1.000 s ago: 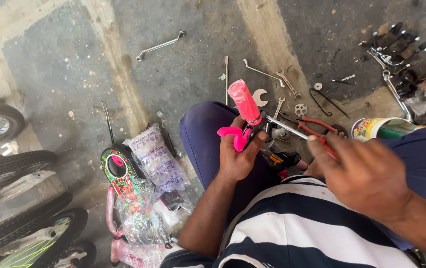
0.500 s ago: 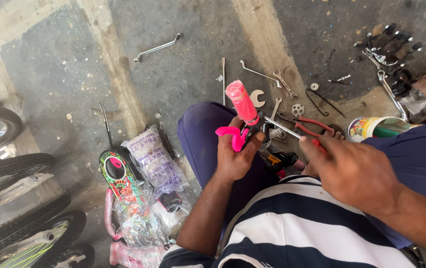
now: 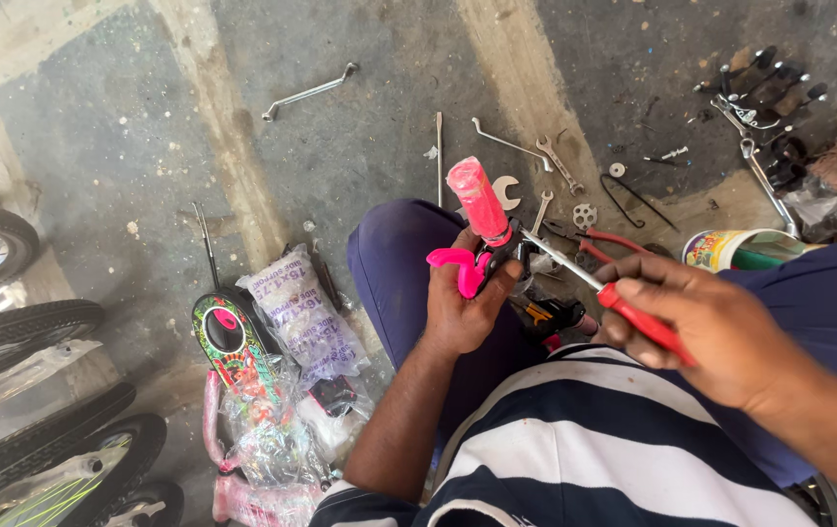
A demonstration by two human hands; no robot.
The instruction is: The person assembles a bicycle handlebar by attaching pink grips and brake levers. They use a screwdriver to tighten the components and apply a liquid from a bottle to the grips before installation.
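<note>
Over lap: left hand (image 3: 462, 307) clamps pink grip assembly (image 3: 477, 200); right hand (image 3: 706, 327) fisted round red-handled screwdriver (image 3: 599, 288). Risk: tip slips, jabs left palm; assembly unsupported.

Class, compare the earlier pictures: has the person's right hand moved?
Yes. The right hand, holding the red-handled screwdriver, has drawn back from the pink grip, toward the striped shirt.

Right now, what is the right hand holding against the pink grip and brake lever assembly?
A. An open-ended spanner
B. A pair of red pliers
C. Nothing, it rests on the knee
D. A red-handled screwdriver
D: the right hand grips a red-handled screwdriver whose metal shaft runs to the pink grip and brake lever assembly held in the left hand; the red pliers lie on the floor.
</note>
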